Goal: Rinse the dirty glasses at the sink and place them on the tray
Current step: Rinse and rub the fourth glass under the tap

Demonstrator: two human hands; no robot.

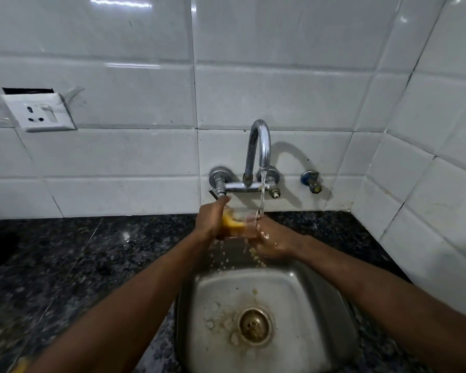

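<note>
Glass (240, 222) held above the sink's back edge, under the tap (258, 146), clear, with a yellow patch (232, 223) at its left side; blurred, cannot tell what it is. Left hand (211, 218) grips the glass from the left, fingers curled round it, thumb up. Right hand (273, 242) holds it from the right, fingers wrapped against the wall of the glass, skin wet. Water (262, 192) runs in a thin stream from the spout onto the glass's right rim and the right hand; drops and pale bits fall from both hands. Sink (320, 305) below: small steel basin, stained brown round the drain (254, 324), pale scraps lying near it. Counter (92, 251) around it is dark speckled stone, glossy, running left and behind the basin to the wall. Wall (280, 98) is white glossy tile with grey joints, turning a corner at right. Tap mounted on the wall, chrome, curved spout, two knobs. Small valve (311, 181) just right of it. Socket (39, 112) at left, white, tilted off the wall, dark gap above it.
</note>
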